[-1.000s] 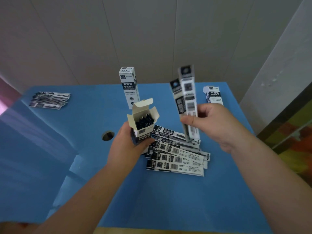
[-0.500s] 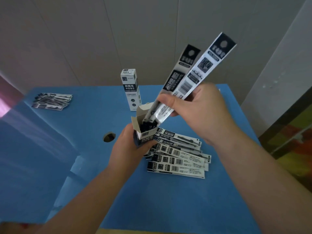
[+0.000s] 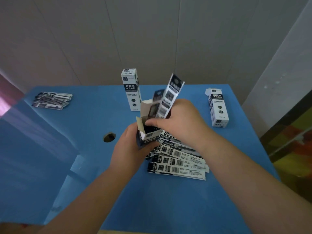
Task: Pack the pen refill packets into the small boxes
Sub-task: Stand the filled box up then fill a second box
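Main risk: the two long, flat black-and-white printed refill packets point(image 3: 169, 98) go in at a slant, leaning right of the box axis, so their lower ends could catch on the dark packets already standing inside or on the raised grey-brown cardboard flap point(image 3: 146, 108) and buckle or bend it inward. The open-topped small white-and-black cardboard box point(image 3: 148, 135) is held in the air, not braced on the blue table point(image 3: 168, 208), so a hard push could twist it in the grip or tip out the contents. Left hand point(image 3: 130, 149) is wrapped round the lower body of the box, clamped on it. Right hand point(image 3: 182, 125) pinches the packets at mid-length, thumb just over the box mouth; lower ends are in the opening, upper halves stick out above the fingers. How deep they sit I can't tell, motion blur. Loose pile of the same packets point(image 3: 177, 162) lies on the table just under and near-right of both hands.
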{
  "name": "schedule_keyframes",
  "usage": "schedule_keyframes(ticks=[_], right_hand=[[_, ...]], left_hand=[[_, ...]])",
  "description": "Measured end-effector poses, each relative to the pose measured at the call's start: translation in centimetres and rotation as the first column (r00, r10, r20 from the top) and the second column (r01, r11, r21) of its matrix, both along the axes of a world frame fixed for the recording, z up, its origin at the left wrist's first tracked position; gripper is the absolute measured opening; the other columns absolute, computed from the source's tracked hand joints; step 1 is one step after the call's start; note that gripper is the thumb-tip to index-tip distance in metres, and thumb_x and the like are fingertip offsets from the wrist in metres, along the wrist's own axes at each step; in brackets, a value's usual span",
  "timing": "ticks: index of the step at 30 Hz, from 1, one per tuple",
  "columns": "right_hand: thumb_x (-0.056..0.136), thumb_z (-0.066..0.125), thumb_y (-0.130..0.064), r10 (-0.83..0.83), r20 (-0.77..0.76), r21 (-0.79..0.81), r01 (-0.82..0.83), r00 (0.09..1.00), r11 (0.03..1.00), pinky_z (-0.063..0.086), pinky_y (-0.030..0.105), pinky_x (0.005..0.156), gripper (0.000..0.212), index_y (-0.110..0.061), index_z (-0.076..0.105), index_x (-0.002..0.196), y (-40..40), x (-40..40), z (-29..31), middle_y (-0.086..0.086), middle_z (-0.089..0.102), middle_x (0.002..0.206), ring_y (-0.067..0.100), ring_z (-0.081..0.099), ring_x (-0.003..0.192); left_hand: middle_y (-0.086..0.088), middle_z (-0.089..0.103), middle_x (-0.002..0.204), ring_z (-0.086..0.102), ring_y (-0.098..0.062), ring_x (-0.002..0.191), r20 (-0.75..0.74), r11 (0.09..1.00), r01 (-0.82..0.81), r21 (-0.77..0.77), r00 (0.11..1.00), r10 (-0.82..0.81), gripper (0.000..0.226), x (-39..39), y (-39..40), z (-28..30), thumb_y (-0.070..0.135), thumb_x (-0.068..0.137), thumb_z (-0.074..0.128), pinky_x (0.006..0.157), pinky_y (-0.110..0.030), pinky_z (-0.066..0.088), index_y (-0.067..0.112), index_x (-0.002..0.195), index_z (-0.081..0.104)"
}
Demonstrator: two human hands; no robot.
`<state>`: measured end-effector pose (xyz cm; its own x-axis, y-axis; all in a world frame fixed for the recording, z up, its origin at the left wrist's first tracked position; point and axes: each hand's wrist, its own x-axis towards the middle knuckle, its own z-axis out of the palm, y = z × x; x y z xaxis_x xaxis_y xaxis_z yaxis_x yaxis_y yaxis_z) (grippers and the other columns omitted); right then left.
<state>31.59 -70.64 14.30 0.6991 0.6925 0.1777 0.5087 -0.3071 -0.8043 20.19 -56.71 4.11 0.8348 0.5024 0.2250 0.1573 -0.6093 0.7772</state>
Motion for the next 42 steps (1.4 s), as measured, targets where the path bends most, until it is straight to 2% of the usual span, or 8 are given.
schedule_keyframes(ticks=[5, 10, 16, 22, 27, 31, 33, 42], right_hand=[[0.076, 0.082, -0.048, 0.024, -0.037, 0.071, -0.022, 0.999, 0.997, 0.04, 0.001, 0.06, 0.022, -0.043, 0.072, 0.094, -1.2, 1.0, 1.5, -0.025, 0.071, 0.087, -0.008, 0.065, 0.078], [0.075, 0.085, -0.043, 0.035, 0.063, -0.101, -0.028, 0.997, 0.995, 0.041, 0.009, 0.055, 0.021, -0.039, 0.07, 0.09, -0.5, 0.7, 1.4, -0.022, 0.068, 0.078, -0.013, 0.061, 0.076], [0.075, 0.081, -0.05, -0.025, 0.153, 0.081, 0.013, 0.988, 0.997, 0.044, 0.012, 0.058, 0.024, -0.037, 0.063, 0.083, -0.1, 0.4, 1.1, -0.03, 0.066, 0.087, -0.006, 0.064, 0.074], [0.084, 0.077, -0.043, 0.184, 0.292, -0.248, -0.112, 0.939, 0.962, 0.037, 0.025, 0.067, 0.011, -0.034, 0.074, 0.079, -0.4, 1.6, 1.0, -0.015, 0.059, 0.082, -0.003, 0.053, 0.077], [0.089, 0.07, -0.041, -0.103, 0.149, 0.09, 0.09, 0.983, 0.992, 0.044, 0.018, 0.064, 0.008, -0.037, 0.069, 0.096, -1.8, 3.9, -1.1, -0.02, 0.062, 0.079, -0.001, 0.053, 0.066], [0.092, 0.069, -0.042, -0.062, 0.114, -0.543, 0.114, 0.992, 0.832, 0.05, 0.034, 0.093, 0.041, -0.025, 0.064, 0.129, -3.0, 6.2, -5.9, -0.008, 0.068, 0.119, 0.012, 0.063, 0.103], [0.092, 0.067, -0.048, -0.033, 0.113, -0.683, 0.101, 0.993, 0.724, 0.05, 0.04, 0.098, 0.052, -0.021, 0.059, 0.136, -3.3, 6.3, -8.2, 0.001, 0.062, 0.134, 0.023, 0.06, 0.119], [0.083, 0.074, -0.046, -0.039, 0.106, -0.687, 0.101, 0.994, 0.72, 0.046, 0.029, 0.059, 0.022, -0.024, 0.071, 0.085, -2.7, 6.3, -10.8, -0.006, 0.066, 0.079, 0.015, 0.062, 0.075]], left_hand=[[0.022, 0.066, 0.114, 0.062, -0.001, 0.109, 0.001, 0.999, -0.021, -0.039, 1.0, 0.021, 0.058, 0.0, 0.3, -0.1, 0.039, 0.077, 0.09, 0.09, -0.041, 0.058, 0.058, 0.116, 0.051], [0.026, 0.065, 0.113, 0.062, 0.002, 0.108, 0.0, 0.999, -0.014, -0.039, 1.0, 0.014, 0.057, 0.2, 0.3, -0.4, 0.049, 0.074, 0.086, 0.088, -0.039, 0.059, 0.055, 0.12, 0.052], [0.032, 0.062, 0.112, 0.061, 0.008, 0.105, 0.018, 0.999, -0.029, -0.036, 0.999, 0.03, 0.059, 0.2, 0.4, -0.4, 0.052, 0.072, 0.086, 0.083, -0.027, 0.056, 0.066, 0.114, 0.046], [0.031, 0.063, 0.112, 0.061, 0.008, 0.106, 0.026, 0.998, -0.035, -0.06, 0.999, 0.037, 0.057, 0.4, 0.4, -0.7, 0.053, 0.07, 0.085, 0.084, -0.031, 0.057, 0.058, 0.116, 0.052], [0.032, 0.064, 0.11, 0.061, 0.012, 0.104, 0.026, 0.995, -0.049, -0.092, 0.998, 0.051, 0.052, 0.3, 0.4, -0.5, 0.059, 0.068, 0.084, 0.078, -0.022, 0.052, 0.063, 0.108, 0.051], [0.033, 0.065, 0.108, 0.061, 0.015, 0.102, 0.01, 0.993, -0.057, -0.106, 0.998, 0.058, 0.052, 0.2, 0.5, -0.6, 0.049, 0.072, 0.089, 0.075, -0.017, 0.048, 0.061, 0.106, 0.053], [0.034, 0.065, 0.107, 0.061, 0.015, 0.101, 0.002, 0.994, -0.054, -0.09, 0.999, 0.055, 0.052, 0.2, 0.5, -0.7, 0.046, 0.073, 0.09, 0.074, -0.015, 0.046, 0.061, 0.105, 0.052], [0.033, 0.066, 0.106, 0.062, 0.015, 0.1, -0.009, 0.994, -0.061, -0.095, 0.998, 0.061, 0.05, 0.2, 0.6, -0.7, 0.047, 0.074, 0.09, 0.075, -0.016, 0.047, 0.059, 0.105, 0.053]])
